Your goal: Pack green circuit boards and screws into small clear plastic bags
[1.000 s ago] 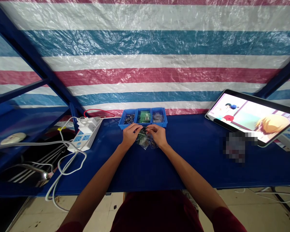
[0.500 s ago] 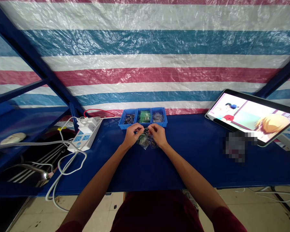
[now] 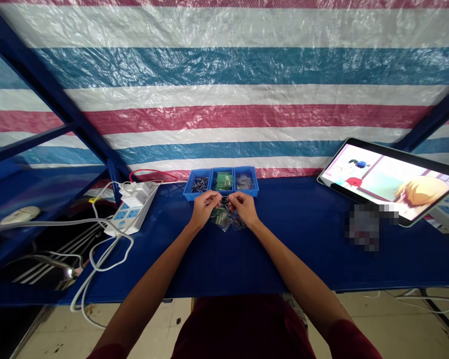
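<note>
Just in front of three blue bins, my left hand [image 3: 203, 208] and my right hand [image 3: 245, 208] face each other, thumbs and fingertips pinched. Small dark, thin pieces [image 3: 225, 200] show between the fingertips, too small to name. Below the hands lie clear plastic bags [image 3: 222, 220] with thin metal pieces and something green in them. The left bin [image 3: 190, 194] holds many thin dark and silvery pieces. Green packets with pale strips fill the middle bin [image 3: 222, 191], and translucent bags lie in the right bin [image 3: 255, 190].
A white power strip [image 3: 137, 219] with plugs and looping white cables [image 3: 97, 268] occupies the table's left side. On the right, a tablet [image 3: 392, 182] leans at the back with a pixelated patch before it. Blue metal frame bars [image 3: 92, 144] and striped sheeting [image 3: 247, 117] stand behind.
My fingertips have shifted very slightly at the small pieces, both hands still pinched close together. The bins, bags and tablet stay where they were.
</note>
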### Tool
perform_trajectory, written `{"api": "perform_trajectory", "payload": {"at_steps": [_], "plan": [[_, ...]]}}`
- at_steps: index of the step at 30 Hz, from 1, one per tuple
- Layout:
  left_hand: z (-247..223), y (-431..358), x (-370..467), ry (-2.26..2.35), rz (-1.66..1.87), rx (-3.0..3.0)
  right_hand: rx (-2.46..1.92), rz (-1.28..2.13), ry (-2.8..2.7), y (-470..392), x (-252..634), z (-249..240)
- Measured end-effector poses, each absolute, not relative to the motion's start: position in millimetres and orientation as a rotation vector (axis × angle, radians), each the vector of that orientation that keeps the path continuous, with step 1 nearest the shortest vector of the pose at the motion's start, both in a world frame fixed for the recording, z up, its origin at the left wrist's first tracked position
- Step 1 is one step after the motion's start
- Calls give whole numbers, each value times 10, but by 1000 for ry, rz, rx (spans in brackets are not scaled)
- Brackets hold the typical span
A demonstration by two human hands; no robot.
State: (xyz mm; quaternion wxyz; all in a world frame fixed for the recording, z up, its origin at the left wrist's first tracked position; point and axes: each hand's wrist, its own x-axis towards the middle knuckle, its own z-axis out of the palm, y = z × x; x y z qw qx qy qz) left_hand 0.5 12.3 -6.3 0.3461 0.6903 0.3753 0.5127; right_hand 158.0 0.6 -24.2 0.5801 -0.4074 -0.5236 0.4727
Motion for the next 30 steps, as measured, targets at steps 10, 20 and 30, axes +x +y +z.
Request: {"api": "perform_trajectory", "payload": {"at_steps": [10,20,30], "plan": [[-95,166,34,983,1374,1729,-965,1077,-1269,-29,1568,-206],[-156,214,18,971,1356,1703,-1028,1027,-1336,-43,1552,-213],[-54,153,-12,1172,1211,2103,-1139,888,-1250,-45,1604,-161]]}}
